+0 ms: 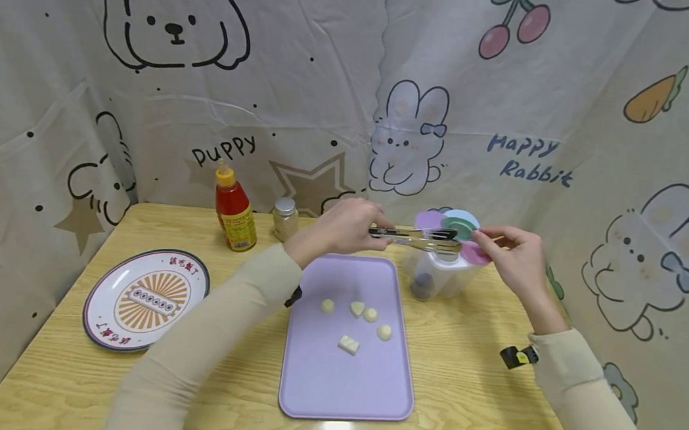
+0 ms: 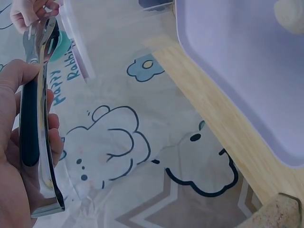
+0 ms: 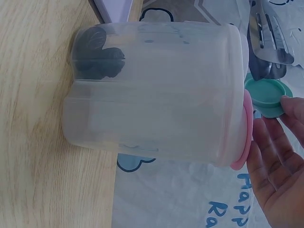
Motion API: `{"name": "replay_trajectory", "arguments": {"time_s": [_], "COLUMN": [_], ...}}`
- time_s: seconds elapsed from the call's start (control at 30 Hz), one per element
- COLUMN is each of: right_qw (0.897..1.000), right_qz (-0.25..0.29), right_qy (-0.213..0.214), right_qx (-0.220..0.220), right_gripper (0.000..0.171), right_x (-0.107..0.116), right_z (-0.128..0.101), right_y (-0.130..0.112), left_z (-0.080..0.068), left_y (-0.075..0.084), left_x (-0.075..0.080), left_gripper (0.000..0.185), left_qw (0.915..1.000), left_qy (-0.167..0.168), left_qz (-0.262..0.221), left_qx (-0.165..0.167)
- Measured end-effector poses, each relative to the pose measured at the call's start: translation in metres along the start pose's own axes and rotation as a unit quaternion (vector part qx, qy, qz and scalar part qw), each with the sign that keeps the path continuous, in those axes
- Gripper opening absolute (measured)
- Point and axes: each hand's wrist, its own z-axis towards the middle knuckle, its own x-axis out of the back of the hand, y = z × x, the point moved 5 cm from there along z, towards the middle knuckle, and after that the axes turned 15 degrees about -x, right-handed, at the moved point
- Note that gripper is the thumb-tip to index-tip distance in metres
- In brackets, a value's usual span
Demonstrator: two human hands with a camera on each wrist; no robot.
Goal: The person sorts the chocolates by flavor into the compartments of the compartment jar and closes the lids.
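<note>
Metal tongs (image 1: pixel 417 235) with dark grips lie in my left hand (image 1: pixel 352 225), their tips reaching over the top of a clear divided container (image 1: pixel 449 282). My right hand (image 1: pixel 516 255) pinches the rim of a round lid with a green inner side (image 3: pixel 268 90), tilted up at the container's top. The tong tips (image 3: pixel 270 57) are close beside this lid in the right wrist view. Dark pieces (image 3: pixel 97 54) lie at the bottom of one compartment. Pink (image 3: pixel 244 133) and purple lids (image 1: pixel 429 219) flank the raised one.
A lilac tray (image 1: pixel 342 392) left of the container bears several small whitish pieces, one of them a block (image 1: pixel 348 344). Farther left are a white patterned plate (image 1: pixel 99 302), a red sauce bottle (image 1: pixel 235 211) and a small jar (image 1: pixel 285 219). A printed cloth (image 1: pixel 329 76) hangs behind the table.
</note>
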Motion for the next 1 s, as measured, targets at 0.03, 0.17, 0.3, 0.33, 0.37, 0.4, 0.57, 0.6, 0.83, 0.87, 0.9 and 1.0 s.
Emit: {"name": "replay_trajectory", "arguments": {"time_s": [0.03,0.17,0.3,0.33,0.37,0.4,0.57,0.6,0.83,0.87,0.9,1.0], "right_qw": [1.0,1.0,1.0,1.0,1.0,1.0,1.0,1.0,1.0,1.0,1.0,1.0], "right_qz": [0.002,0.006,0.007,0.007,0.007,0.009,0.01,0.01,0.01,0.011,0.011,0.01], "right_qy": [-0.001,-0.007,-0.007,-0.006,-0.005,-0.005,-0.004,-0.004,-0.007,-0.007,-0.006,-0.006], "right_qx": [0.0,-0.002,-0.005,-0.005,-0.005,-0.005,-0.004,-0.004,-0.005,-0.006,-0.006,-0.006], "right_gripper": [0.035,0.035,0.035,0.035,0.034,0.034,0.033,0.033,0.036,0.037,0.037,0.037], "right_x": [0.0,-0.001,0.0,0.0,0.0,0.0,0.001,0.001,0.0,0.001,0.001,0.001], "right_z": [0.0,0.001,0.001,0.001,0.001,0.001,0.001,0.001,0.001,0.001,0.001,0.001], "right_y": [0.0,-0.001,-0.001,-0.001,-0.001,-0.001,-0.001,-0.001,0.0,0.0,0.0,0.001], "left_z": [0.001,0.001,0.001,0.001,0.0,0.0,-0.009,-0.012,-0.048,-0.055,-0.061,-0.083], "left_y": [0.0,-0.001,-0.003,-0.004,-0.004,-0.005,-0.007,-0.007,-0.014,-0.016,-0.018,-0.026], "left_x": [-0.001,-0.005,-0.008,-0.008,-0.008,-0.008,-0.004,-0.003,-0.002,-0.002,-0.002,-0.002], "left_gripper": [0.035,0.036,0.037,0.037,0.037,0.037,0.037,0.037,0.035,0.036,0.036,0.035], "left_qw": [1.0,0.9997,0.9997,0.9997,0.9997,0.9997,0.9998,0.9998,0.9988,0.9984,0.998,0.9959], "left_qy": [-0.002,-0.011,-0.007,-0.004,-0.002,0.001,0.014,0.016,0.036,0.039,0.043,0.064], "left_qz": [-0.005,-0.016,-0.02,-0.021,-0.022,-0.022,-0.014,-0.012,-0.006,-0.009,-0.012,-0.013], "left_qx": [0.004,0.017,0.015,0.015,0.014,0.012,0.008,0.007,0.031,0.038,0.045,0.063]}}
